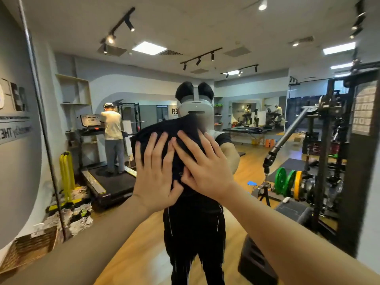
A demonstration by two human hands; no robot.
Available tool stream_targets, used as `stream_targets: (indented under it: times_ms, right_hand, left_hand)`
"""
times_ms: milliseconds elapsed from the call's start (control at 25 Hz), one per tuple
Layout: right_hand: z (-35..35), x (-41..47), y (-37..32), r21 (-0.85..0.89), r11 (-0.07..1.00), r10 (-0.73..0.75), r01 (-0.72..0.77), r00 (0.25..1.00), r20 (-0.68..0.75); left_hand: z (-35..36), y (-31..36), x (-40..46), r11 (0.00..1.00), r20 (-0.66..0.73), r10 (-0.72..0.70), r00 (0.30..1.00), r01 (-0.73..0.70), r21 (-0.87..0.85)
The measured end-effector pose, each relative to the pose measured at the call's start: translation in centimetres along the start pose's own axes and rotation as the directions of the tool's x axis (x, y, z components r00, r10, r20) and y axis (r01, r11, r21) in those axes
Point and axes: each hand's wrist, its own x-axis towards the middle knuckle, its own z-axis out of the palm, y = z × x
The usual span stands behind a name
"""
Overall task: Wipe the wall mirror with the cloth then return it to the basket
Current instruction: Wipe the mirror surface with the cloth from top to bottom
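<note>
The wall mirror [267,124] fills most of the view and reflects a gym room and a person wearing a headset. A dark cloth [164,130] lies flat against the glass at about head height. My left hand [154,171] presses on its lower left part with fingers straight and spread. My right hand [205,163] presses on its lower right part, fingers straight, overlapping the left hand's thumb side. A woven basket [30,245] sits low at the left, beside the mirror's dark frame edge [47,140].
A grey wall with lettering [14,120] stands left of the mirror. In the reflection I see a treadmill with a person on it, weight plates, a rack and a wooden floor. A dark column [362,161] borders the mirror's right side.
</note>
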Motion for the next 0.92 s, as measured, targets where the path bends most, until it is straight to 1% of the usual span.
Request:
stream_targets:
  times_ms: [200, 440, 560, 640, 760, 840, 920]
  right_hand:
    - [-4.2, -4.6, 7.7, -0.060, 0.998, 0.005, -0.003, 0.999, 0.033]
    - [-8.7, -10.4, 16.0, -0.172, 0.983, 0.073, -0.064, 0.996, 0.049]
    - [-10.7, -10.6, 19.7, -0.206, 0.972, 0.122, -0.109, 0.991, 0.051]
    - [-11.4, -8.6, 22.0, -0.217, 0.968, 0.136, -0.126, 0.990, 0.031]
    - [-11.9, -2.5, 24.9, -0.200, 0.974, 0.108, -0.107, 0.994, -0.004]
    - [-11.7, 2.7, 25.2, -0.153, 0.974, 0.158, -0.168, 0.985, -0.075]
    - [-10.7, 7.0, 23.6, -0.089, 0.959, 0.254, -0.269, 0.955, -0.153]
  left_hand:
    - [2.2, 8.5, 3.7, 1.000, 0.028, 0.029, 0.999, -0.029, -0.001]
    - [4.3, 19.0, 8.4, 0.998, 0.079, 0.062, 0.995, -0.060, -0.031]
    - [4.5, 21.9, 12.3, 0.995, 0.085, 0.100, 0.991, -0.099, -0.017]
    - [4.1, 22.2, 15.6, 0.995, 0.067, 0.096, 0.993, -0.096, 0.003]
    - [2.8, 20.7, 21.3, 0.999, 0.013, 0.040, 0.999, -0.040, 0.007]
    - [1.5, 18.1, 25.0, 1.000, -0.012, 0.007, 1.000, -0.007, 0.009]
    - [0.2, 14.6, 27.0, 1.000, -0.036, 0.004, 0.999, -0.003, 0.005]
